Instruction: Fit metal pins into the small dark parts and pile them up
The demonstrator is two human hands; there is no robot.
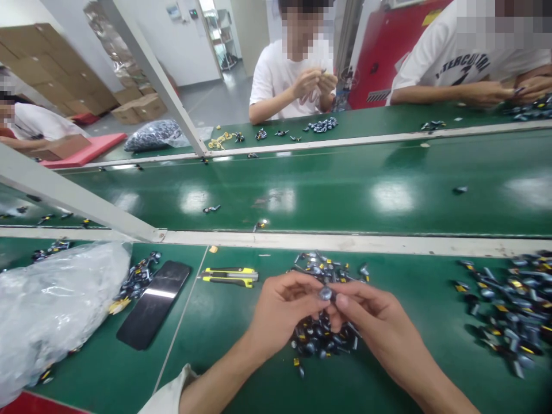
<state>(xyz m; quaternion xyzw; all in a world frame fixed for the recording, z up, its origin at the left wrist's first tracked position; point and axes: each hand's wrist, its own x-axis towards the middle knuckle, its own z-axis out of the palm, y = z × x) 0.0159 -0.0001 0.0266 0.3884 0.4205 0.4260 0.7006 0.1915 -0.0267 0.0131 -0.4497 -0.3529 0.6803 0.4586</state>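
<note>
Both my hands meet over a pile of dark glossy earbuds (319, 339) with small yellow pieces on them. An earbud (325, 294) with a rounded, shiny end is pinched between my fingertips. My left hand (284, 310) grips it from the left, thumb and forefinger closed. From the other side, my right hand (375, 313) has thumb and fingers closed on the same earbud. Fingers hide part of it. Left of my hands lies a yellow and black utility knife (230, 276) on the green table.
A black phone (154, 305) lies at left beside a clear plastic bag (56, 310) and more earbuds. Another heap of earbuds (504, 310) is at right. Past a white rail (302, 242) runs a green conveyor belt (336, 178) with scattered earbuds. Co-workers (297, 75) sit beyond it.
</note>
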